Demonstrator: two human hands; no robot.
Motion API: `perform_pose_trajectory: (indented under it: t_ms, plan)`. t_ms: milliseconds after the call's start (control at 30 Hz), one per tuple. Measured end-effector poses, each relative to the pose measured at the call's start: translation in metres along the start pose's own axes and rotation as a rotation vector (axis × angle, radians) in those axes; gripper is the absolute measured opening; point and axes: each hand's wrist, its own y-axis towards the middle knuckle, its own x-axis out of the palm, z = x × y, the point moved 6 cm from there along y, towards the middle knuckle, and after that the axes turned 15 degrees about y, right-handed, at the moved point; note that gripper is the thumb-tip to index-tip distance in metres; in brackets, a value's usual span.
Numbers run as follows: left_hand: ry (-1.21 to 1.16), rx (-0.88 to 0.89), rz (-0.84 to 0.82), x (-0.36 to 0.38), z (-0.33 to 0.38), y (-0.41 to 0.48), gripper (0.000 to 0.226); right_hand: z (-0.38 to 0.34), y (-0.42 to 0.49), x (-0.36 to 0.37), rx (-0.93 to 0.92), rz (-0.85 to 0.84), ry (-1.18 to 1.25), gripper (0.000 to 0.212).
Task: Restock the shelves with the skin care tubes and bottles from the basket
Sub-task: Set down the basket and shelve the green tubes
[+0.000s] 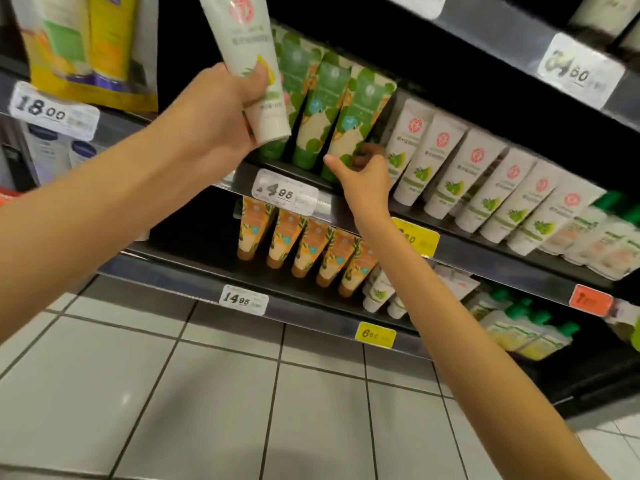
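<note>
The left forearm crosses the near left of the head view, rising to the left hand (221, 109), whose fingers and thumb are wrapped tightly round the lower part of a white tube (249, 60). The tube has a red round emblem and is held cap down, tilted, in the air in front of the middle shelf (485, 249), just before a row of green tubes (329, 109). The right hand (365, 174) reaches up to that shelf. Its fingers are curled round the cap end of the rightmost green tube (356, 123) and its thumb sticks out across the front. That tube stands cap down and leaning, at the gap between the green row and a row of matching white tubes (485, 178) further right along the shelf. A white price tag (284, 192) reading 14.95 sits on the shelf edge below the hands. Orange tubes (304, 247) line the shelf beneath. Pale floor tiles (207, 393) fill the bottom of the view.
</note>
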Motion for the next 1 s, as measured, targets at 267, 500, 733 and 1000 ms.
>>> perform_pose_trajectory:
  t_ms: [267, 500, 733, 1000]
  plan:
    - [0.064, -0.051, -0.048, 0.035, -0.014, -0.005, 0.038, -0.003, 0.000, 0.001, -0.007, 0.000, 0.005, 0.054]
    - [-0.011, -0.137, -0.129, 0.060, -0.033, -0.020, 0.030, -0.017, -0.022, -0.018, -0.004, 0.134, 0.178, 0.024]
    - [0.136, -0.346, -0.359, 0.106, -0.123, -0.063, 0.037, 0.004, -0.104, -0.083, 0.033, -0.298, 0.212, 0.006]
    - [0.080, -0.699, -0.423, 0.159, -0.243, -0.111, 0.035, 0.130, -0.170, -0.155, 0.392, -0.271, 0.184, 0.027]
